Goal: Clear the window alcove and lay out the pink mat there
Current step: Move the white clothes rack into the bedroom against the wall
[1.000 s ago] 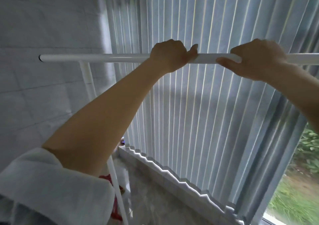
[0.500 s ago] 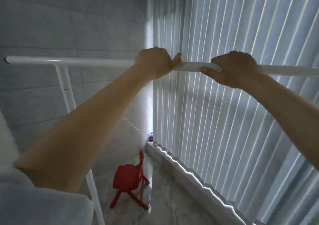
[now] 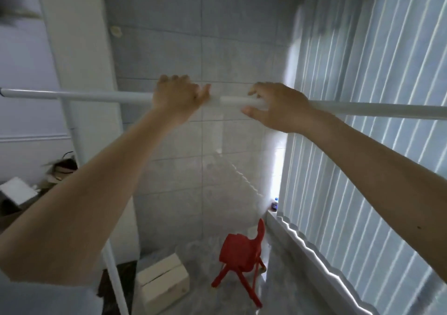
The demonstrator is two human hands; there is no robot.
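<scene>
Both hands are on the white rail (image 3: 96, 96) of a rack: the left hand (image 3: 179, 94) grips it, and the right hand (image 3: 278, 108) holds it more loosely, fingers above and thumb below. Below, a red chair (image 3: 239, 249) and a box (image 3: 164, 282) stand on the alcove floor (image 3: 278, 297), so clearing seems unfinished. No pink mat is in view.

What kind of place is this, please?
Probably a tiled window alcove in a home: vertical blinds fill one side, a small red chair and a cardboard box sit on the floor, and both hands hold a white rail.
</scene>
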